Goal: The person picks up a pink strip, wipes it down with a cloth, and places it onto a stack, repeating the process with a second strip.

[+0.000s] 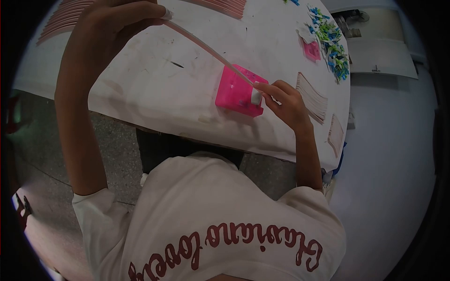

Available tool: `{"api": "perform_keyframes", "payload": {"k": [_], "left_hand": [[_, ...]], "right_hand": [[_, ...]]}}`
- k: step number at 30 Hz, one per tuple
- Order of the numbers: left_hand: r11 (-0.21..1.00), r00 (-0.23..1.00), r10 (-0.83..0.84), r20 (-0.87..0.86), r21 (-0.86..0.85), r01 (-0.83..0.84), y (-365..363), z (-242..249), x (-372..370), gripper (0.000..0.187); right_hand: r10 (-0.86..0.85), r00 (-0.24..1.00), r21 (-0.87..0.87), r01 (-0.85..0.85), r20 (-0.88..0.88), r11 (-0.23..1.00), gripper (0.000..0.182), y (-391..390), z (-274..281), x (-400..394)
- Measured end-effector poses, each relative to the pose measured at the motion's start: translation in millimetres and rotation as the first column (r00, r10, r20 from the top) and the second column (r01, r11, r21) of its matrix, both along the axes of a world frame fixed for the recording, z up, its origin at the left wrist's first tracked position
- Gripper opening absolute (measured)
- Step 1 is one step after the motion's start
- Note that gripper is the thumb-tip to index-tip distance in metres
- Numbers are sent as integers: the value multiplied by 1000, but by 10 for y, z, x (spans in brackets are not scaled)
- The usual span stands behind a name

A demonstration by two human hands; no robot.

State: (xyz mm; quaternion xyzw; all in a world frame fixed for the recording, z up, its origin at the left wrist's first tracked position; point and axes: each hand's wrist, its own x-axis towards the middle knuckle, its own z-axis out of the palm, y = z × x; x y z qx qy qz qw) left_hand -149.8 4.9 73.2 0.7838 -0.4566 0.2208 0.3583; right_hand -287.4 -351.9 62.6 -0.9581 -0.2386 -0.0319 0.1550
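Observation:
A long, thin pale pink strip (206, 48) slants between my two hands, held at both ends. My left hand (110, 21), raised at the upper left, pinches the far end between thumb and fingers. The other end is in the closed fingers of my right hand (286, 103). Below the strip sits a bright pink plastic box (229, 93) on the white table. A small whitish piece (256, 97) shows at the box's right side, just by my right fingertips.
Rows of similar pink strips lie at the table's (154, 93) far side (220, 6). More pale strips (311, 98) are laid out at the right. Beyond them are a second pink box (311, 50) and a heap of blue, green and white pieces (333, 44).

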Motion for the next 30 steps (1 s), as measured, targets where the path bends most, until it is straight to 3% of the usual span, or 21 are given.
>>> {"api": "perform_keyframes", "payload": {"k": [8, 11, 13, 26, 30], "left_hand": [[990, 992, 28, 124, 135, -45, 15, -75, -106, 18], [977, 993, 99, 57, 182, -108, -8, -175, -156, 17], [980, 987, 158, -31, 125, -153, -69, -218, -215, 15], [986, 980, 137, -145, 119, -120, -329, -424, -384, 18], [981, 957, 147, -251, 159, -109, -439, -439, -431, 22]], "right_hand": [[24, 1000, -71, -23, 10, 997, 46, -44, 13, -29], [27, 1000, -100, -28, -6, 995, 48, -62, 58, -37], [37, 999, -105, -37, -6, 994, 48, -88, 73, -44], [-64, 994, -215, 43, -94, 976, 48, -342, 131, -207], [-123, 982, -231, 88, -141, 969, 47, -425, 176, -278]]}}
